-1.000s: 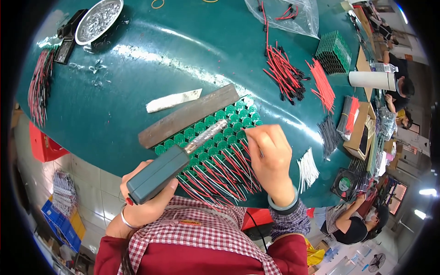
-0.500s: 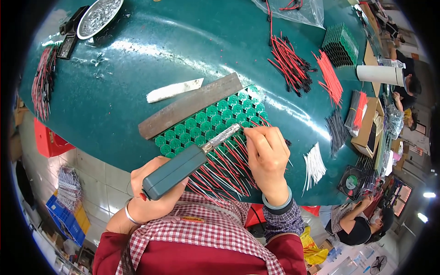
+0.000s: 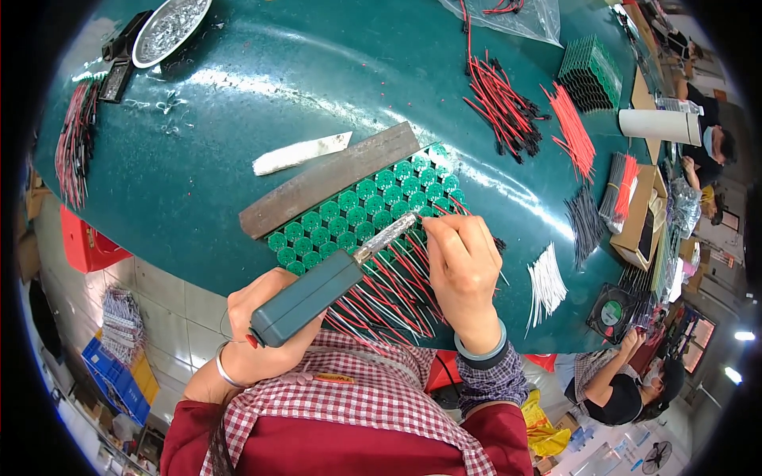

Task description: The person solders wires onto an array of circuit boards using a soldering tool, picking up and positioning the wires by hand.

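Observation:
My left hand is wrapped around the dark green body of a soldering iron. Its silvery tip slants up and right to the lower right edge of a panel of small round green circuit boards. Beside that tip, my right hand pinches a thin wire over the panel; the wire's end is mostly hidden by the fingertips. Red and white wires fan from the panel's near side toward my apron. Along the panel's far edge lies a brown bar, with a whitish strip behind it.
Red wires with black ends, red wires, dark wires and white wires lie in bunches on the right. A bowl of metal bits stands far left. At right are a box, a small fan and co-workers.
Both hands stay nearly in place. The soldering iron and its tip have shifted very slightly up and to the right, still beside my right fingertips.

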`<state>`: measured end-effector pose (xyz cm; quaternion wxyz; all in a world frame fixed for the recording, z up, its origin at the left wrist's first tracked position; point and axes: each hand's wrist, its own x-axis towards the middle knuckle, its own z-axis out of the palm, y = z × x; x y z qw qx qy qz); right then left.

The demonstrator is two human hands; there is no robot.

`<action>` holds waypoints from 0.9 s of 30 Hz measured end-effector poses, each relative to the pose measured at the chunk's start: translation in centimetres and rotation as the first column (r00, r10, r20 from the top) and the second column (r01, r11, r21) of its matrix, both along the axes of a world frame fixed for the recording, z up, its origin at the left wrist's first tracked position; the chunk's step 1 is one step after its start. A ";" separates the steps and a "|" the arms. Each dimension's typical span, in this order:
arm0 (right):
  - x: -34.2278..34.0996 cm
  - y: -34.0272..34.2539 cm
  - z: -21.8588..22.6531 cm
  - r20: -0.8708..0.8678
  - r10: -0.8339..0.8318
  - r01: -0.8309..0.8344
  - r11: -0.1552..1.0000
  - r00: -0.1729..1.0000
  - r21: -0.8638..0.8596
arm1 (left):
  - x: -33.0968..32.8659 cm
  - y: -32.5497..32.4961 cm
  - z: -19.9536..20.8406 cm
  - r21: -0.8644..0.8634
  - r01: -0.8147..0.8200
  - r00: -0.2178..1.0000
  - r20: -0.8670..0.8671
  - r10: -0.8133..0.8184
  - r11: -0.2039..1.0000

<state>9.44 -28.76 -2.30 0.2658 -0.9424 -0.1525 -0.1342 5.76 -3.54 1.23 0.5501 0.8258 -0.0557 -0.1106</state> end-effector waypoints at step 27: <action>0.2 0.6 -0.2 -0.007 -0.036 0.036 0.999 0.999 0.036 | 0.1 -0.1 0.1 -0.018 -0.009 1.000 -0.030 0.009 1.000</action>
